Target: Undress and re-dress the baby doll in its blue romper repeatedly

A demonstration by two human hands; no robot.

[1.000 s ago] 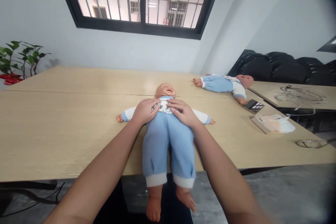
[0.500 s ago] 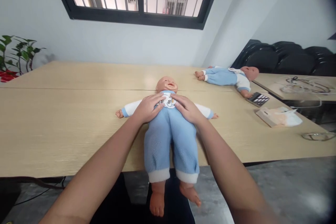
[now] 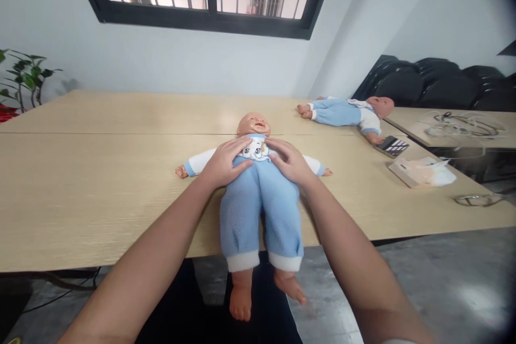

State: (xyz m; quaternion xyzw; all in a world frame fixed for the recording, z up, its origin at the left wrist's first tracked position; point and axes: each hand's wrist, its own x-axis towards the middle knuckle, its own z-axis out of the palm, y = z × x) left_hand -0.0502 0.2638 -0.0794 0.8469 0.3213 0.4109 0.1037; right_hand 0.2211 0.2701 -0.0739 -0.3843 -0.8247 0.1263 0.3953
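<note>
A baby doll (image 3: 260, 199) in blue trousers and a white top lies on its back on the wooden table (image 3: 100, 188), its head toward the window and its feet past the near edge. Flat on the left side of its chest rests my left hand (image 3: 228, 161), fingers stretched out. My right hand (image 3: 291, 160) lies the same way on the other side, fingers extended and thumb inward. Between both hands a cartoon face print (image 3: 255, 149) shows on the top. The doll's arms stretch out sideways, partly covered by my hands.
A second baby doll (image 3: 342, 113) lies at the back right. Near it are a dark palette-like case (image 3: 392, 147), a tissue pack (image 3: 423, 172) and glasses (image 3: 479, 200). Coiled cables (image 3: 463, 124) lie on another table. A plant (image 3: 30, 78) stands left; black chairs (image 3: 447, 83) are stacked behind.
The view has shifted slightly, so everything sits a little higher and further left. My hands have moved slightly apart on the doll's chest, showing more of the print.
</note>
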